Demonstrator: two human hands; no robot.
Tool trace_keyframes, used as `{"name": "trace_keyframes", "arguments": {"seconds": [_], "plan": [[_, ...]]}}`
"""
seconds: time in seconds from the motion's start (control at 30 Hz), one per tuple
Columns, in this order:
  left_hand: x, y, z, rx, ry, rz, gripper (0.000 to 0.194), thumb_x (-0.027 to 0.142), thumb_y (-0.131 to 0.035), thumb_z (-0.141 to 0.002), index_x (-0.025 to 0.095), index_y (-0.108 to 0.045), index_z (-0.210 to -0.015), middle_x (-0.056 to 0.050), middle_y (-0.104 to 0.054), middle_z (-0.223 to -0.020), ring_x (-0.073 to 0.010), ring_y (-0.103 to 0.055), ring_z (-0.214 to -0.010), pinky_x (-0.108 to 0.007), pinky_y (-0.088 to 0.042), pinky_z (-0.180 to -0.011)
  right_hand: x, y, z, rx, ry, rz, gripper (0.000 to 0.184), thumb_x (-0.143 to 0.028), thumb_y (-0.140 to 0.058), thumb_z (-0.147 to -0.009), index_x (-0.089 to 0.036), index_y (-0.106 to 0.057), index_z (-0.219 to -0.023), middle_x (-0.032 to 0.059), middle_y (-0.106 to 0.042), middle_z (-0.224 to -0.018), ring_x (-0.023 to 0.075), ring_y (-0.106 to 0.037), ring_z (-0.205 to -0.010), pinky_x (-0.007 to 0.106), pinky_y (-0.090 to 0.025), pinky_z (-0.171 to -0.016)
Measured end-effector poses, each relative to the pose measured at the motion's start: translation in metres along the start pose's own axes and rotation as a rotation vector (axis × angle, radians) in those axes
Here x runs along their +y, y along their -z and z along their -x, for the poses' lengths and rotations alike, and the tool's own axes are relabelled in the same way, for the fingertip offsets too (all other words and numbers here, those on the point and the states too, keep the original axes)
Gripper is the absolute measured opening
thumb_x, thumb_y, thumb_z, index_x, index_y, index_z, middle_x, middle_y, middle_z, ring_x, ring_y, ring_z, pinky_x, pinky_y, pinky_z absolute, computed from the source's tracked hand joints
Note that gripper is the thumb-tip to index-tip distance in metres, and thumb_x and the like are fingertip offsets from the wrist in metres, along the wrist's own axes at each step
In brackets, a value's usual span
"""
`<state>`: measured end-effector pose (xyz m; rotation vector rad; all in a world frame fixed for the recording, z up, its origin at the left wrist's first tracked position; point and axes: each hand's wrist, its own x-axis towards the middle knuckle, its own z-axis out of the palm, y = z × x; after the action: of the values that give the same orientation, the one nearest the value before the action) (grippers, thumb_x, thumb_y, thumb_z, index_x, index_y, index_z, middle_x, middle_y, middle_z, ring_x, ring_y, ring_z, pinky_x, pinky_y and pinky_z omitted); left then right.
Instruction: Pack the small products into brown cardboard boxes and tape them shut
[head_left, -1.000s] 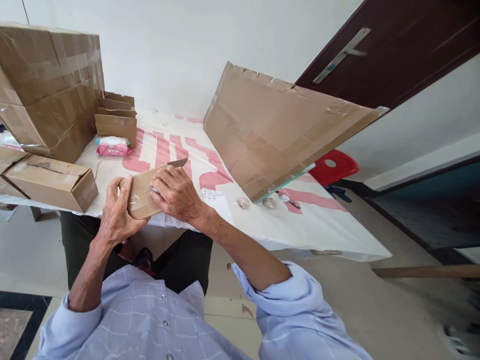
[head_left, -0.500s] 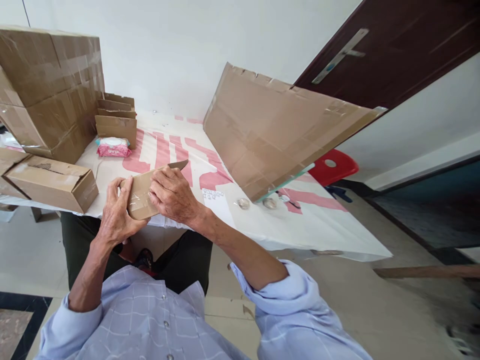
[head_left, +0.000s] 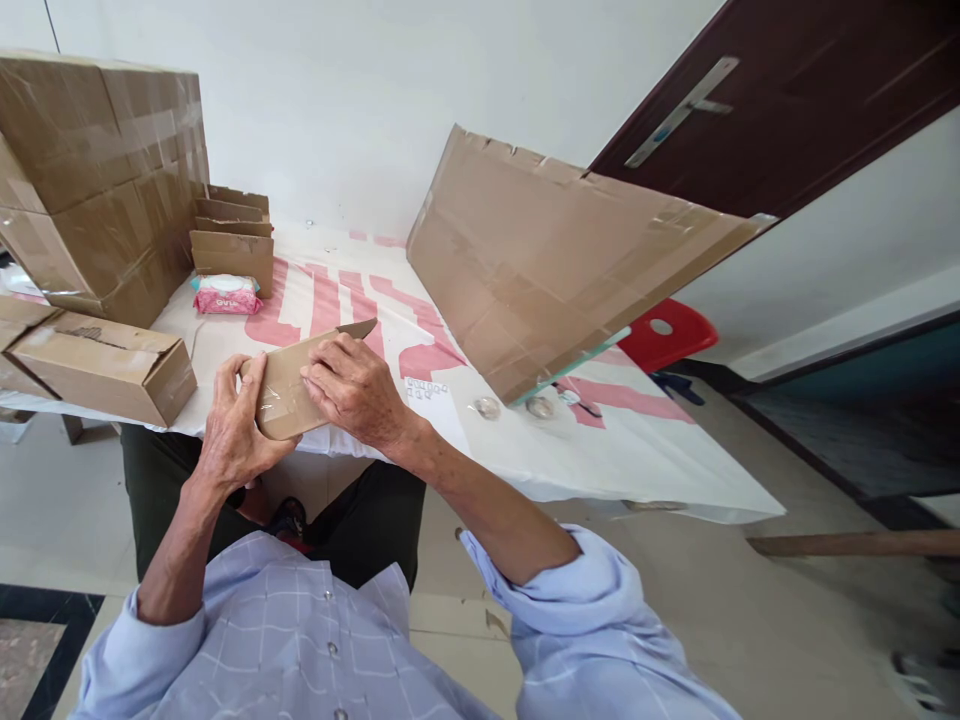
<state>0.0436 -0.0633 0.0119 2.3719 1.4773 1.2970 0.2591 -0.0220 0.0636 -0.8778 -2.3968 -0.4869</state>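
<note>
A small brown cardboard box [head_left: 289, 385] is tilted above the table's front edge, with shiny clear tape on its near end. My left hand [head_left: 236, 425] grips its left end, thumb and fingers spread around the sides. Over its right part, my right hand [head_left: 356, 390] is closed, with curled fingers pressed against the upper face. Any tape end under those fingers is hidden. A raised, pointed flap [head_left: 358, 328] shows beyond the right knuckles. Beside my right hand, a white sheet with small printed drawings [head_left: 435, 410] lies on the table.
Taped cartons [head_left: 112, 180] are stacked at the left, with a long box [head_left: 105, 360] before them. Near these stand open cardboard pieces [head_left: 232, 250] and a pink wipes pack [head_left: 226, 295]. A large cardboard panel [head_left: 555, 260] leans at the right, near tape rolls [head_left: 487, 407].
My right hand has shifted slightly right and up along the box, uncovering a little more of its face. My left hand and the box stay nearly still.
</note>
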Motion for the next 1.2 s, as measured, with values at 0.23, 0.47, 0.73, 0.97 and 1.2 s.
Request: {"name": "trace_keyframes", "arguments": {"seconds": [0.23,0.47,0.73,0.97,1.2], "plan": [[-0.001,0.0,0.001,-0.012,0.011,0.011,0.108,0.035,-0.084,-0.071,0.024,-0.034,-0.166,-0.02,-0.042,-0.154,-0.0439,-0.051,-0.146,-0.063,-0.053,-0.115,0.002,0.006,0.0,-0.05,0.033,0.001,0.025,-0.014,-0.057,-0.106,-0.019,-0.078,-0.094,0.0119,-0.072,-0.107,0.0265,-0.057,-0.105,0.041,-0.047,-0.092],[-0.002,-0.002,0.001,-0.015,-0.005,0.009,0.109,0.034,-0.083,-0.071,0.022,-0.033,-0.166,-0.021,-0.041,-0.154,-0.0447,-0.049,-0.147,-0.063,-0.054,-0.113,0.006,0.017,-0.007,-0.118,0.056,0.032,0.023,-0.014,-0.056,-0.108,-0.014,-0.078,-0.101,0.0133,-0.074,-0.104,0.0264,-0.06,-0.104,0.04,-0.049,-0.091],[0.0,-0.005,-0.001,0.007,0.005,0.026,0.11,0.032,-0.084,-0.068,0.025,-0.035,-0.166,-0.019,-0.042,-0.153,-0.0432,-0.05,-0.145,-0.061,-0.055,-0.111,0.008,0.025,-0.016,-0.199,0.024,-0.035,0.017,-0.011,-0.062,-0.105,-0.015,-0.078,-0.105,0.0135,-0.075,-0.108,0.027,-0.063,-0.108,0.04,-0.052,-0.094],[-0.001,-0.005,-0.001,-0.003,-0.002,0.022,0.109,0.031,-0.084,-0.068,0.023,-0.036,-0.165,-0.02,-0.041,-0.153,-0.0444,-0.05,-0.145,-0.062,-0.056,-0.111,0.011,0.023,-0.019,-0.236,0.041,-0.022,0.022,-0.011,-0.057,-0.108,-0.014,-0.078,-0.103,0.0128,-0.075,-0.105,0.026,-0.062,-0.106,0.039,-0.052,-0.094],[-0.001,-0.006,0.0,0.0,-0.008,0.005,0.108,0.033,-0.083,-0.069,0.023,-0.035,-0.165,-0.021,-0.042,-0.153,-0.0447,-0.051,-0.144,-0.064,-0.055,-0.111,0.012,0.022,-0.021,-0.261,0.066,0.006,0.022,-0.005,-0.057,-0.103,-0.014,-0.078,-0.104,0.013,-0.074,-0.106,0.0264,-0.06,-0.104,0.04,-0.051,-0.093]]}}
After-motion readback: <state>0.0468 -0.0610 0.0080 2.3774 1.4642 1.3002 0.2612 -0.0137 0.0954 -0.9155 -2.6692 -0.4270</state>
